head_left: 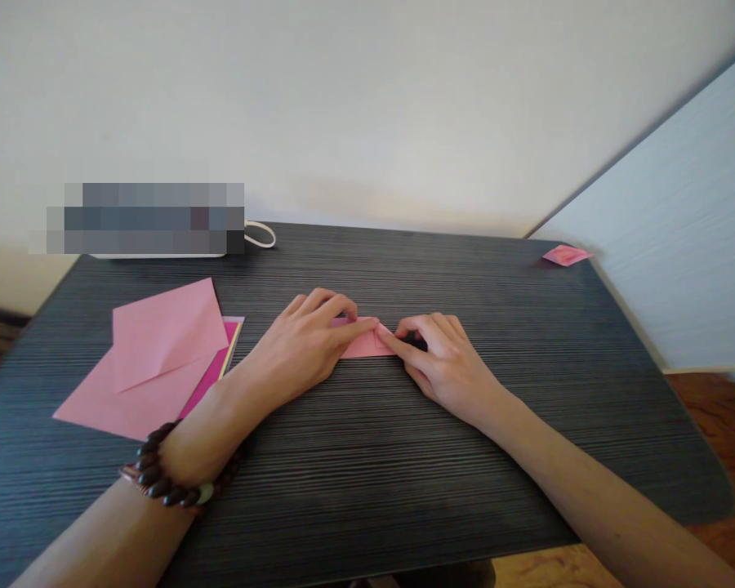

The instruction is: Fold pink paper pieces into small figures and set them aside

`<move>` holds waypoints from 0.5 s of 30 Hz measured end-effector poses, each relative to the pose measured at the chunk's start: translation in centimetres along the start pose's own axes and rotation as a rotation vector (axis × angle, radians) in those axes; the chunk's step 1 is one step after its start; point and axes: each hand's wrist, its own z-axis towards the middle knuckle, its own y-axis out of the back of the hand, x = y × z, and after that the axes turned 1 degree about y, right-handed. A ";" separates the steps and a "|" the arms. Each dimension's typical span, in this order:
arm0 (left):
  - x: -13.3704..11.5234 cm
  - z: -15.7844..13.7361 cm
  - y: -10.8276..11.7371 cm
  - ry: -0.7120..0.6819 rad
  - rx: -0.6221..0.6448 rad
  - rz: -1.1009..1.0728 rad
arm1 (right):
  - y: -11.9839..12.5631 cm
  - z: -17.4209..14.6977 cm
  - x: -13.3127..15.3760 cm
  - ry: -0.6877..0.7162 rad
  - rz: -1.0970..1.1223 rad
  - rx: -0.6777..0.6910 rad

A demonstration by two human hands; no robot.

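Note:
A narrow folded strip of pink paper (pixel 366 348) lies on the dark table in front of me. My left hand (pixel 303 339) grips it from the left, its thumb stretched along the top edge and its curled fingers covering the far left part. At the right end, my right hand (pixel 446 357) pinches a small folded corner, with thumb and forefinger close together. Both thumbs nearly meet near that corner. The fingers partly hide the paper's ends and its exact folds. A dark bead bracelet (pixel 153 469) circles my left wrist.
Pink paper sheets (pixel 165 335) lie overlapping at the left, above magenta and yellow-edged ones (pixel 207 380). A small folded pink paper piece (pixel 567 256) sits at the far right corner. Behind the sheets stands a blurred object (pixel 153 220) with a white cord loop (pixel 262 237). A wall closes the back.

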 end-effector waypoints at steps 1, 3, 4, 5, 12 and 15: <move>0.0 0.0 0.0 -0.001 -0.005 -0.002 | 0.0 0.0 0.0 0.000 0.005 -0.003; 0.0 0.0 -0.1 -0.004 -0.013 -0.003 | 0.0 -0.1 0.0 -0.003 0.017 -0.012; 0.0 0.0 -0.1 -0.005 -0.014 -0.001 | 0.0 -0.1 0.0 -0.003 0.021 -0.018; 0.0 0.0 -0.1 -0.005 -0.016 0.001 | 0.0 -0.1 0.0 -0.003 0.024 -0.024; 0.0 0.0 0.0 0.004 0.009 0.022 | 0.1 0.0 0.0 -0.003 0.022 -0.019; -0.1 0.0 0.0 0.008 0.013 0.033 | 0.1 0.0 0.0 0.004 0.018 -0.016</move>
